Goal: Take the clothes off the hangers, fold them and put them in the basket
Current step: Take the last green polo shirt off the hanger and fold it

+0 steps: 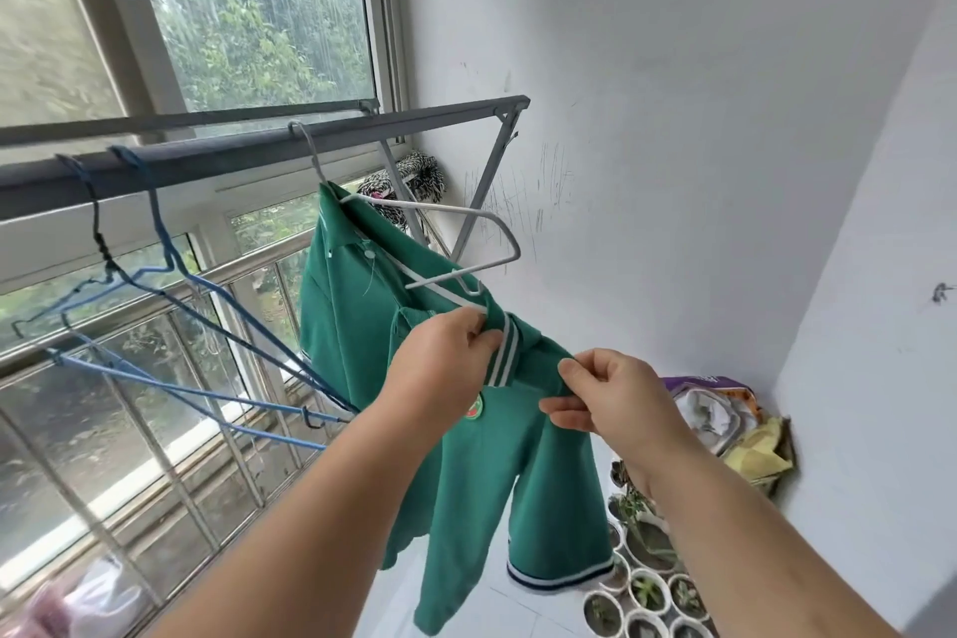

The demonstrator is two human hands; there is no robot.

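Rail: a dark grey metal drying rail (233, 153) runs along the window.
Empty hangers: thin blue wire hangers (160, 229) hang on the left part of the rail.
Hanger: a white wire hanger (440, 208) is hooked on the rail; its right arm is bare.
Shirt: the green polo shirt with white-striped collar (466, 482) hangs half on the white hanger, between the window and the wall.
Left hand (440, 363): fingers curled, pinching the striped collar.
Right hand (611, 394): thumb and forefinger pinch the green cloth beside the collar.
Pots: small white plant pots (647, 591) stand on the floor, low right.
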